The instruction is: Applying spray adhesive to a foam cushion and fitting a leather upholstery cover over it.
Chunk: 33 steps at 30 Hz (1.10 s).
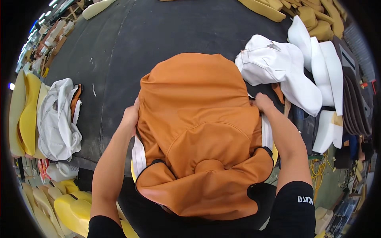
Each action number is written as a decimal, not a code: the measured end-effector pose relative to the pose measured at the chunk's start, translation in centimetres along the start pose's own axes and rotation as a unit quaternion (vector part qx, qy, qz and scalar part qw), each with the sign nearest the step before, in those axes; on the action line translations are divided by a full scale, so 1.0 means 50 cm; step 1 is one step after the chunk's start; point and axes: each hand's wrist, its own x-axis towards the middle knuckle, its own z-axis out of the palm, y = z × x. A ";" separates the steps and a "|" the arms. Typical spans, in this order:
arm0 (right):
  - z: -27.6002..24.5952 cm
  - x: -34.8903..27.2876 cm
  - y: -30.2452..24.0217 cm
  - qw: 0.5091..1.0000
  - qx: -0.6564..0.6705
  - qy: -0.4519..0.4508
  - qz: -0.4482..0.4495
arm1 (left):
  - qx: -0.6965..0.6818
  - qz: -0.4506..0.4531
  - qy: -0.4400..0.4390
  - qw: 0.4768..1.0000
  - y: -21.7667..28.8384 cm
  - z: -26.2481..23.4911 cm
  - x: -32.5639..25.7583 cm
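A tan-orange leather-like seat cover (198, 139) lies in front of me, its far part smooth and filled out, its near part loose and folded. White fabric strips (267, 133) run along both its sides, and slivers of yellow foam show beside them. My left hand (131, 116) grips the cover's left edge, with the fingertips hidden behind it. On the opposite edge, my right hand (262, 102) is closed on the cover's side, its fingers partly tucked under.
The dark table (166, 31) stretches out beyond the cover. White covers lie at the left (57, 119) and at the right (274, 63). White foam pieces (325, 71) stand at the far right, yellow foam pads (29, 115) at the left edge. Tan foam parts (317, 20) are heaped at the back right.
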 end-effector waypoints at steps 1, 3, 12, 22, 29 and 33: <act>-0.025 0.014 0.003 0.998 0.046 -0.042 0.003 | 0.051 0.024 0.011 0.998 -0.033 -0.027 0.028; -0.084 -0.034 -0.040 0.965 0.222 -0.137 0.031 | 0.169 0.040 0.034 0.984 -0.104 -0.105 0.065; 0.010 -0.305 0.128 0.817 0.556 -0.147 0.039 | -0.089 -0.062 -0.122 0.987 -0.148 -0.106 -0.142; 0.080 -0.441 0.092 0.854 0.515 -0.013 0.072 | 0.024 0.003 -0.065 0.998 -0.076 -0.158 -0.066; -0.007 -0.553 -0.034 0.977 0.181 0.100 -0.046 | 0.055 0.141 0.054 0.987 -0.005 -0.060 -0.207; 0.032 -0.556 -0.028 0.923 0.334 0.175 -0.072 | -0.018 0.029 -0.008 0.999 -0.022 0.010 -0.337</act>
